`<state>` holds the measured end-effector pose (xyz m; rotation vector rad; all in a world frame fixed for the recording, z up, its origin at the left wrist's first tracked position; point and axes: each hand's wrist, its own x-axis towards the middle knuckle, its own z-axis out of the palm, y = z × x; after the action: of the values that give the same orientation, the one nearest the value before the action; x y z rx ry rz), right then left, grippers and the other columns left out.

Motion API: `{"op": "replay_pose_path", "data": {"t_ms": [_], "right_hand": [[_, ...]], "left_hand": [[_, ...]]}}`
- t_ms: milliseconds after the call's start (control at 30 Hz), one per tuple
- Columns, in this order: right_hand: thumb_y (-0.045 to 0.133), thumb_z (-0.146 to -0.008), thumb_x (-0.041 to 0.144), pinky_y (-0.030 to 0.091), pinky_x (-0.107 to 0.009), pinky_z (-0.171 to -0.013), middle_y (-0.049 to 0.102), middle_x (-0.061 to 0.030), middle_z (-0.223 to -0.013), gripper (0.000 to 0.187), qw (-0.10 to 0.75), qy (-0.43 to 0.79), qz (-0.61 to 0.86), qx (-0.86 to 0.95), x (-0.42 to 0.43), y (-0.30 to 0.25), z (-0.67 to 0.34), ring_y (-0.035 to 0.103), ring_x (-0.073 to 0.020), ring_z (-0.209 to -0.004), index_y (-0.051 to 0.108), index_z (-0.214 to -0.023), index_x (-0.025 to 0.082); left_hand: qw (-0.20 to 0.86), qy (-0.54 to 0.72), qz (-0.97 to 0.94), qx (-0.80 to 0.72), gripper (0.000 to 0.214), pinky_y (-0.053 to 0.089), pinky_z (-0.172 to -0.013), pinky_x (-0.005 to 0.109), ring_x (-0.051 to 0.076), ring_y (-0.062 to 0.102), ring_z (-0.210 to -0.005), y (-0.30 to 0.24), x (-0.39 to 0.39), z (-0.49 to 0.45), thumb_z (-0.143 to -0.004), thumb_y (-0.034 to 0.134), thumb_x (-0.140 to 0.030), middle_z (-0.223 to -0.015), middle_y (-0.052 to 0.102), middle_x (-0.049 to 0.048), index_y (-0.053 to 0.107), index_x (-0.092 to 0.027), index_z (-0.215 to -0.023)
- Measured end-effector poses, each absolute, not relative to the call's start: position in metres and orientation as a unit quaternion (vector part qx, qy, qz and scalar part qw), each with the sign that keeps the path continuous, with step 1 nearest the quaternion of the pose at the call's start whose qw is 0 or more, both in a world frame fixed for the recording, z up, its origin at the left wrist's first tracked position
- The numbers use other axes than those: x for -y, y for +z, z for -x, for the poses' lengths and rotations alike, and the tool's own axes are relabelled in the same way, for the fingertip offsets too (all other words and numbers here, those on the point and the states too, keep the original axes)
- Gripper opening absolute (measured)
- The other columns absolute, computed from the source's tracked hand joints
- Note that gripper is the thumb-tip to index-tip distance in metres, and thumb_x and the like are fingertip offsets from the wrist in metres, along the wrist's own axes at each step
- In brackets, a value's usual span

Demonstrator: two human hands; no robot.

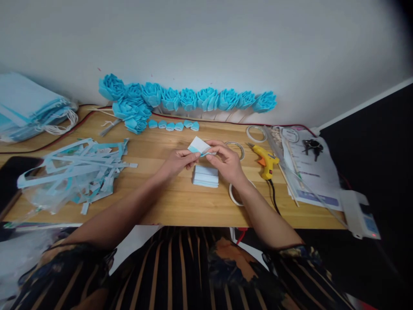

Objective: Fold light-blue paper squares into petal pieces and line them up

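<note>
Between my two hands is a small folded piece of white and blue fabric [198, 145], raised just above the table. My left hand [181, 162] pinches its lower left edge. On its lower right side, the fingers of my right hand [226, 160] are closed on the same piece, where a blue edge is bent over. Right below my hands lies a stack of pale cut pieces [205, 176]. Several small folded blue pieces [174, 125] sit in a row behind the hands.
Blue fabric roses [188, 100] line the wall. Cut strips [80, 168] are heaped at left, near a pile of face masks [29, 107]. At right are a yellow glue gun [266, 160], a tape roll [257, 134], papers [318, 185], keys [312, 147] and a white device [359, 214].
</note>
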<state>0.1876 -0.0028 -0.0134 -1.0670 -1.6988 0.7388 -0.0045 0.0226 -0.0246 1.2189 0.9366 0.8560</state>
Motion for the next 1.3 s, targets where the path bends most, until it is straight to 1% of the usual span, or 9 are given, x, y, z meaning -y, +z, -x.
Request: {"op": "replay_pose_path", "data": {"t_ms": [100,167,233,400,533,667,833,967,1300], "right_hand": [[0.070,-0.084,0.043,0.052,-0.032,-0.082,0.071,-0.0041,-0.099,0.019,0.494,0.361,0.453,0.648,0.001,-0.018,-0.187,0.066,-0.0185,-0.092,0.068,-0.085,0.023],[0.072,-0.081,0.045,0.050,-0.029,-0.070,0.068,-0.0008,-0.082,0.023,0.491,0.373,0.477,0.626,0.000,-0.019,-0.187,0.062,-0.0151,-0.074,0.067,-0.084,0.023],[0.074,-0.078,0.045,0.048,-0.027,-0.065,0.065,0.0009,-0.075,0.025,0.495,0.374,0.485,0.617,0.000,-0.018,-0.186,0.057,-0.0133,-0.067,0.066,-0.082,0.022],[0.073,-0.079,0.044,0.048,-0.028,-0.071,0.066,0.0000,-0.081,0.028,0.506,0.399,0.463,0.608,0.001,-0.013,-0.184,0.059,-0.0137,-0.075,0.064,-0.093,0.021],[0.072,-0.079,0.045,0.045,-0.027,-0.066,0.066,-0.0007,-0.086,0.042,0.499,0.430,0.459,0.596,0.001,-0.015,-0.183,0.058,-0.0136,-0.074,0.063,-0.114,0.022],[0.072,-0.079,0.041,0.044,-0.026,-0.064,0.066,-0.0003,-0.084,0.050,0.486,0.447,0.461,0.592,0.000,-0.019,-0.184,0.056,-0.0130,-0.071,0.061,-0.124,0.022],[0.072,-0.078,0.044,0.050,-0.030,-0.074,0.070,-0.0027,-0.091,0.049,0.462,0.478,0.445,0.600,0.001,-0.020,-0.181,0.063,-0.0173,-0.083,0.063,-0.121,0.021],[0.072,-0.079,0.042,0.049,-0.028,-0.066,0.067,-0.0009,-0.085,0.040,0.474,0.473,0.441,0.597,0.003,-0.017,-0.179,0.060,-0.0150,-0.073,0.063,-0.112,0.022],[0.076,-0.076,0.042,0.048,-0.028,-0.066,0.064,0.0008,-0.083,0.047,0.478,0.495,0.434,0.582,0.004,-0.015,-0.178,0.058,-0.0148,-0.073,0.060,-0.116,0.024]], "left_hand": [[0.626,0.361,-0.552,-0.417,0.039,0.036,-0.054,0.025,0.010,0.048,-0.055,-0.023,-0.021,0.004,-0.071,0.074,-0.053,-0.056,0.057,0.0004,0.068,-0.015,-0.064],[0.616,0.351,-0.565,-0.422,0.040,0.037,-0.055,0.025,0.010,0.048,-0.055,-0.022,-0.021,0.005,-0.071,0.072,-0.054,-0.057,0.058,0.0007,0.069,-0.015,-0.065],[0.610,0.343,-0.574,-0.426,0.040,0.038,-0.056,0.024,0.010,0.048,-0.056,-0.021,-0.020,0.005,-0.072,0.071,-0.054,-0.059,0.060,0.0011,0.069,-0.015,-0.066],[0.601,0.327,-0.583,-0.437,0.039,0.040,-0.056,0.024,0.010,0.048,-0.056,-0.017,-0.020,0.005,-0.071,0.069,-0.053,-0.060,0.061,0.0012,0.066,-0.016,-0.062],[0.596,0.328,-0.582,-0.446,0.038,0.039,-0.056,0.024,0.009,0.047,-0.056,-0.013,-0.019,0.004,-0.072,0.068,-0.053,-0.060,0.061,0.0008,0.064,-0.015,-0.062],[0.584,0.347,-0.587,-0.441,0.037,0.038,-0.055,0.023,0.009,0.045,-0.055,-0.012,-0.019,0.004,-0.074,0.067,-0.050,-0.059,0.058,-0.0008,0.061,-0.016,-0.062],[0.553,0.399,-0.589,-0.433,0.035,0.035,-0.054,0.022,0.008,0.043,-0.055,-0.014,-0.020,0.003,-0.077,0.066,-0.048,-0.059,0.054,-0.0024,0.059,-0.016,-0.064],[0.586,0.401,-0.582,-0.397,0.033,0.036,-0.054,0.022,0.008,0.044,-0.054,-0.013,-0.019,0.002,-0.075,0.068,-0.049,-0.061,0.053,-0.0035,0.062,-0.017,-0.072],[0.611,0.384,-0.560,-0.407,0.031,0.035,-0.053,0.022,0.007,0.042,-0.053,-0.015,-0.020,0.003,-0.071,0.071,-0.046,-0.060,0.053,-0.0036,0.060,-0.017,-0.067]]}}
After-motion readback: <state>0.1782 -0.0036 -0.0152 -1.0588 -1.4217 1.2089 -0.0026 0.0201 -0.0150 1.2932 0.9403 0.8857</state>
